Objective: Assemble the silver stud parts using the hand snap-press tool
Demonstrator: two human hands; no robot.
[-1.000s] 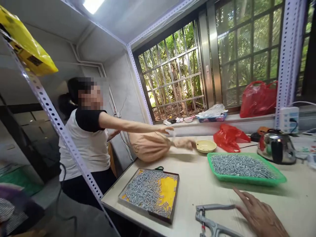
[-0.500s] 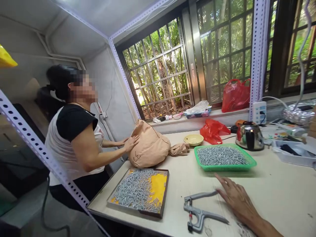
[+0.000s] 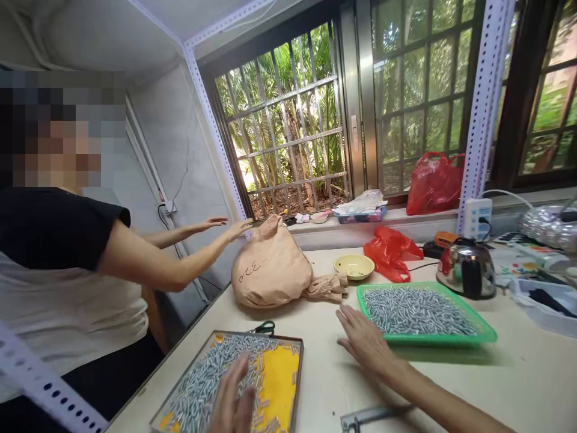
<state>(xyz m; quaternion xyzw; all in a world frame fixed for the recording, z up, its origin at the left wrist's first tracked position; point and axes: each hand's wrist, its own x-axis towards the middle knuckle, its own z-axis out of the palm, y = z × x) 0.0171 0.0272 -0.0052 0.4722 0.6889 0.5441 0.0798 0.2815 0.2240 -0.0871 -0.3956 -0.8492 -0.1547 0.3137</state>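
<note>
My left hand [image 3: 232, 397] is over the shallow tray [image 3: 301, 361] with its fingers apart, holding nothing. In that tray small silvery metal pins [image 3: 202, 379] cover much of a yellow base [image 3: 279, 379]. My right hand [image 3: 363, 340] hovers with outstretched fingers at the left corner of the green basket [image 3: 482, 334], which is full of similar metal pieces [image 3: 419, 310]. Nothing shows in this hand; whether it touches the basket I cannot tell. Beneath my right forearm lies a metal hand-press tool [image 3: 378, 414], partly out of view. A brown sack [image 3: 274, 264] slumps beyond both hands.
At the left a co-worker reaches over the sack with both hands [image 3: 225, 228]. Green-handled scissors [image 3: 265, 328] lie behind the tray. Further back are a yellow bowl [image 3: 354, 266], a red plastic bag [image 3: 392, 252] and a kettle [image 3: 466, 270]. A perforated post [image 3: 484, 108] rises at the right.
My left hand has come into view over the tray. My right hand has moved left and away from the press tool. The co-worker's hands have lifted off the sack; scissors now show.
</note>
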